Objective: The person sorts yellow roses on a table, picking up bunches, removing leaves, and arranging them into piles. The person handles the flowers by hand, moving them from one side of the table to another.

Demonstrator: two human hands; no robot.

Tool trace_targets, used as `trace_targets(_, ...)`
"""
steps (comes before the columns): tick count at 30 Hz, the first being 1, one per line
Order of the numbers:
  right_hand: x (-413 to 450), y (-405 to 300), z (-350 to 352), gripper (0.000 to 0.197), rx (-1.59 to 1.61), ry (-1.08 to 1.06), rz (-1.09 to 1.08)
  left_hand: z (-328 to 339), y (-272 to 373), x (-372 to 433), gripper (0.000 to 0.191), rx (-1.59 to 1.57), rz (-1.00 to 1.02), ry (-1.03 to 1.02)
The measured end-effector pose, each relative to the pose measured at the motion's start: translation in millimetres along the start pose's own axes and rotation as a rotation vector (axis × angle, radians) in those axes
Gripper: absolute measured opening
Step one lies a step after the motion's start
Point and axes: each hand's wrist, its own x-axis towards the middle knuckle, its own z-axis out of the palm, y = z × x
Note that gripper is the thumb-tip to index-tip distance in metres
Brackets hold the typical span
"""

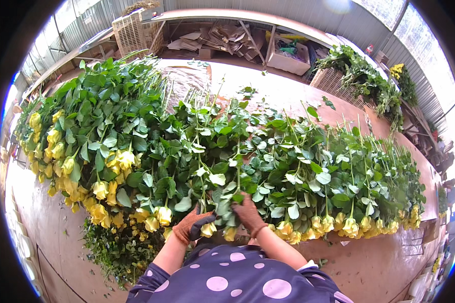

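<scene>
My left hand (194,224), in a brown knit glove with dark palm and fingers, curls around the stem just above a yellow rose (208,229). Close to its right, my right hand (249,213) in a similar glove grips a leafy rose stem (238,178); leaves partly hide its fingertips. A second yellow bloom (230,233) hangs below that hand. Both hands are at the near edge of a wide layer of cut roses (288,151), with blooms towards me and stems pointing away.
A thicker heap of yellow roses (98,113) lies at left on the table (246,81). Leafy cuttings (121,250) lie lower left on the floor (60,242). Behind are plastic crates (131,34), flattened cardboard (227,39), a white bin (290,58) and more greenery (364,79).
</scene>
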Motion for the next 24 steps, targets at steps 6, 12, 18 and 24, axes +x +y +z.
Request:
trace_targets(6,-42.3,-60.8,-72.7,0.038,0.892,0.024,-0.032,-2.5,62.9,-12.8,0.045,-0.887,-0.474,0.328)
trace_targets(12,-67.3,-77.8,-84.8,0.047,0.895,0.311,-0.250,11.0,84.0,14.4,0.048,-0.708,-0.545,0.189)
trace_targets(18,-91.6,-82.1,-198.6,0.044,0.428,0.528,-0.652,26.9,44.6,30.4,0.038,0.120,-0.060,-0.047)
trace_targets(24,-149.7,-99.8,-366.2,0.038,-0.351,0.869,-0.318,43.7,20.2,29.1,0.034,0.602,0.233,-0.163)
